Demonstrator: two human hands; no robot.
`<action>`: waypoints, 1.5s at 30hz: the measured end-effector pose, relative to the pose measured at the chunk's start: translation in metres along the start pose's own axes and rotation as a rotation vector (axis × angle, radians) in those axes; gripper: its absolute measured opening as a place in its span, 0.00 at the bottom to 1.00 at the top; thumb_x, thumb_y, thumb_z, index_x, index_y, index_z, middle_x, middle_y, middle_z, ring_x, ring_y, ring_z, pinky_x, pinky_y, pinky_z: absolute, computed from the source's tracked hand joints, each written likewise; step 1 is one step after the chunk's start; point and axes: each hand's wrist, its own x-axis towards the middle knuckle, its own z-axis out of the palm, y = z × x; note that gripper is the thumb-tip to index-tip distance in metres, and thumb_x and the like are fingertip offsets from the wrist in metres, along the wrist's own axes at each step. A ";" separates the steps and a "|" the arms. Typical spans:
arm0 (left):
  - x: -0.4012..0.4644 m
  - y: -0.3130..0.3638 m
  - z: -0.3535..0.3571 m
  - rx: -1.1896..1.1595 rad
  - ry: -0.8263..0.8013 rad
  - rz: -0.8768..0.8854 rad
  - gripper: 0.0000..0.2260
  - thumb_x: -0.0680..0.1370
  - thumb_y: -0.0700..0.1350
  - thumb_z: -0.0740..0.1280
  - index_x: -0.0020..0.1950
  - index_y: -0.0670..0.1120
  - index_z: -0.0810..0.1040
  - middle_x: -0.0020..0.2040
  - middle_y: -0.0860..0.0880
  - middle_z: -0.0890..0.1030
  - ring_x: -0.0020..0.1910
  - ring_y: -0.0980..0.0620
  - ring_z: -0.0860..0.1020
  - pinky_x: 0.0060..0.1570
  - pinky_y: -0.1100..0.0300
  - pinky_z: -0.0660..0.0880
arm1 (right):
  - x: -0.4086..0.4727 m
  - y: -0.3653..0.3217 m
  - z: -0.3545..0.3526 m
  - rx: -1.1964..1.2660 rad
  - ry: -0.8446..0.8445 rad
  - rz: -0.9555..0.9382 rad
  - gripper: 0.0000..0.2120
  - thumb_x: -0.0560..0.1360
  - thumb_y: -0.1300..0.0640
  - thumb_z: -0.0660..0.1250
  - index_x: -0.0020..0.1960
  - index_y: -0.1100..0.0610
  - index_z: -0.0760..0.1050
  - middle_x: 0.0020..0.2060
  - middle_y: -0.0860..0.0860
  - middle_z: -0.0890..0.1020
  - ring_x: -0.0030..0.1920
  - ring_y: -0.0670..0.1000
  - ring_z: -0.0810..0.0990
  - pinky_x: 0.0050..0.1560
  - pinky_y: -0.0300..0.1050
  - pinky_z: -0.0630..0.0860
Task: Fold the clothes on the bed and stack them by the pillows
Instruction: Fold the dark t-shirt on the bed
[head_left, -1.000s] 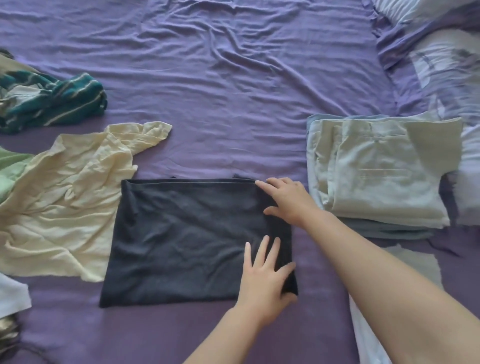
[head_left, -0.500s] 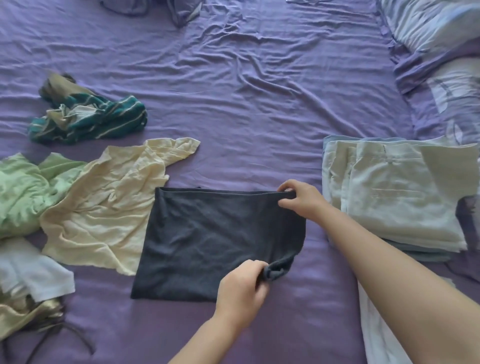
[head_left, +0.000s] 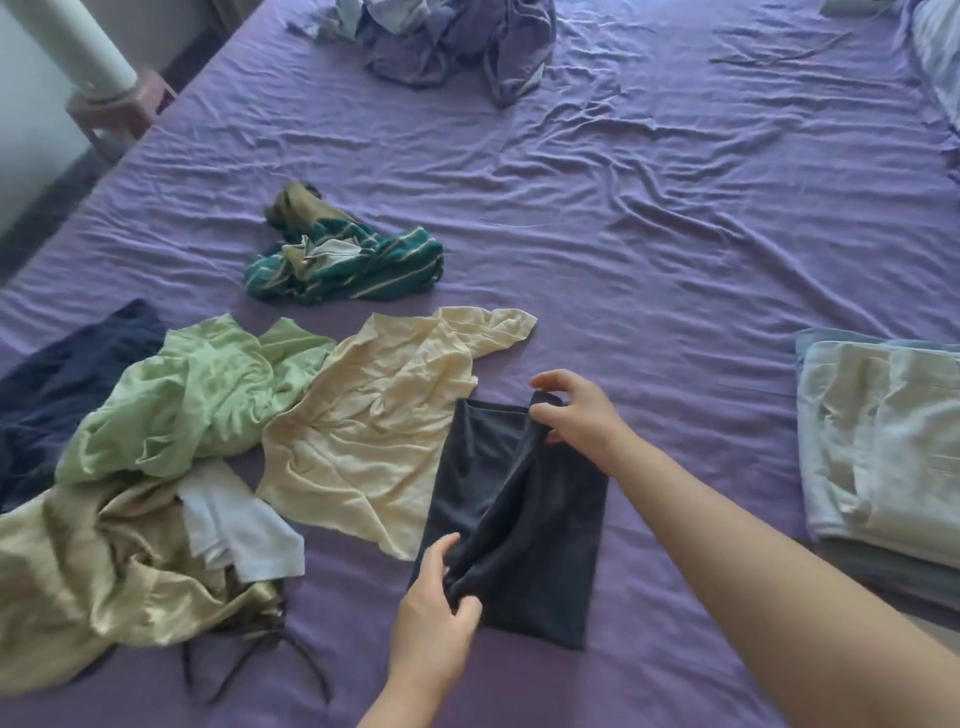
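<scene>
Both your hands pinch the dark grey knit garment (head_left: 524, 525): left hand (head_left: 436, 597) at its near corner, right hand (head_left: 576, 415) at the far corner, so its long axis runs between your fingers.

Both arms reach forward, left hand (head_left: 435, 603) near, right hand (head_left: 574, 410) farther out, fingers (head_left: 550, 382) of each curled in a pinch.

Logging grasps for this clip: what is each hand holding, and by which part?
Both hold the dark grey garment: left hand pinches its near corner, right hand its far corner.
</scene>
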 end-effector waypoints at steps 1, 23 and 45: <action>0.003 -0.006 -0.004 -0.001 -0.001 -0.024 0.28 0.70 0.37 0.66 0.66 0.58 0.69 0.51 0.60 0.79 0.51 0.60 0.78 0.44 0.73 0.69 | 0.004 -0.001 0.014 -0.014 0.002 -0.005 0.14 0.71 0.62 0.67 0.56 0.52 0.75 0.56 0.49 0.76 0.47 0.49 0.77 0.38 0.43 0.80; 0.098 0.036 -0.011 0.236 -0.094 -0.157 0.27 0.74 0.56 0.67 0.66 0.43 0.66 0.63 0.44 0.74 0.61 0.43 0.74 0.56 0.52 0.72 | -0.079 0.082 0.053 -0.401 0.415 0.335 0.26 0.77 0.55 0.64 0.72 0.59 0.60 0.64 0.57 0.71 0.63 0.57 0.71 0.61 0.51 0.69; -0.025 0.119 0.075 -0.378 -0.293 0.140 0.05 0.78 0.48 0.66 0.50 0.54 0.82 0.48 0.58 0.84 0.52 0.57 0.81 0.56 0.55 0.75 | -0.205 0.094 -0.098 -0.425 0.675 0.035 0.17 0.77 0.58 0.64 0.66 0.55 0.72 0.56 0.50 0.77 0.57 0.52 0.76 0.50 0.49 0.72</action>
